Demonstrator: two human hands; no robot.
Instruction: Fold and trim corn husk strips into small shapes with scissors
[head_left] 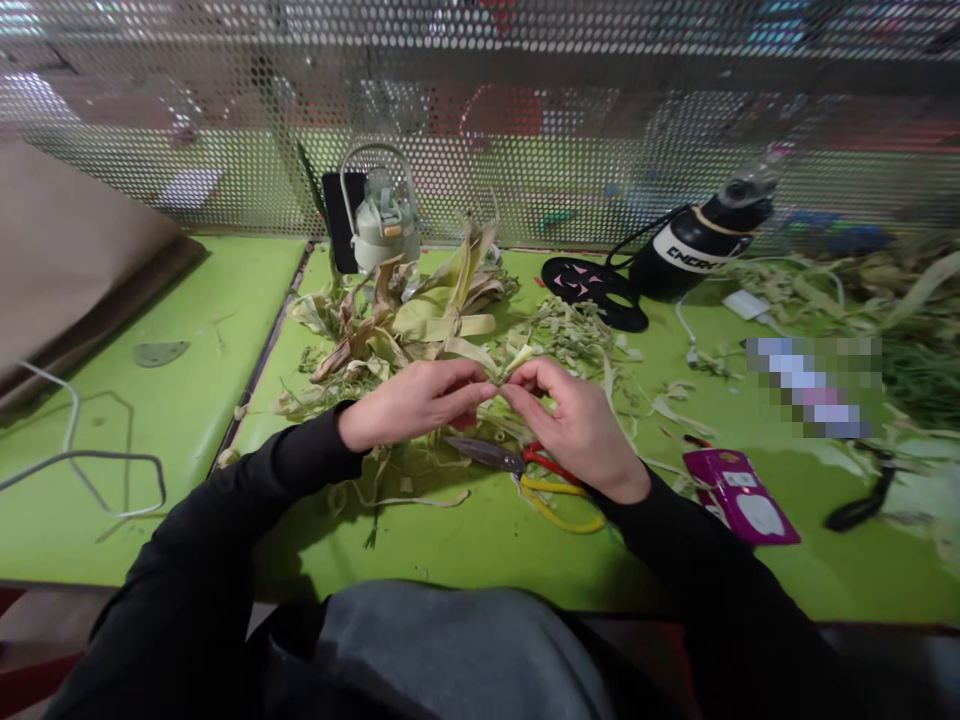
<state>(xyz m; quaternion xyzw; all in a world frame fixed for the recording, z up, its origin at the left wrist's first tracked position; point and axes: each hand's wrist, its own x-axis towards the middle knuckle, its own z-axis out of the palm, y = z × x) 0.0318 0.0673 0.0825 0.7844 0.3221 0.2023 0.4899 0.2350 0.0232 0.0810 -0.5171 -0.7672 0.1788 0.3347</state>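
Observation:
My left hand and my right hand meet at the fingertips, both closed in a pinch. A pale strip of corn husk rises between them, its lower end hidden by my fingers. Just behind lies a heap of dried corn husks, some pale green, some brown. Shredded husk is strewn to the right of the heap. Scissors with one red and one yellow handle lie under and in front of my hands, their dark blades pointing left.
A pale green bottle and a dark phone stand at the perforated metal screen. Farther right are a black bottle, a black palette-shaped piece and a purple packet. Brown paper and bent wire occupy the left.

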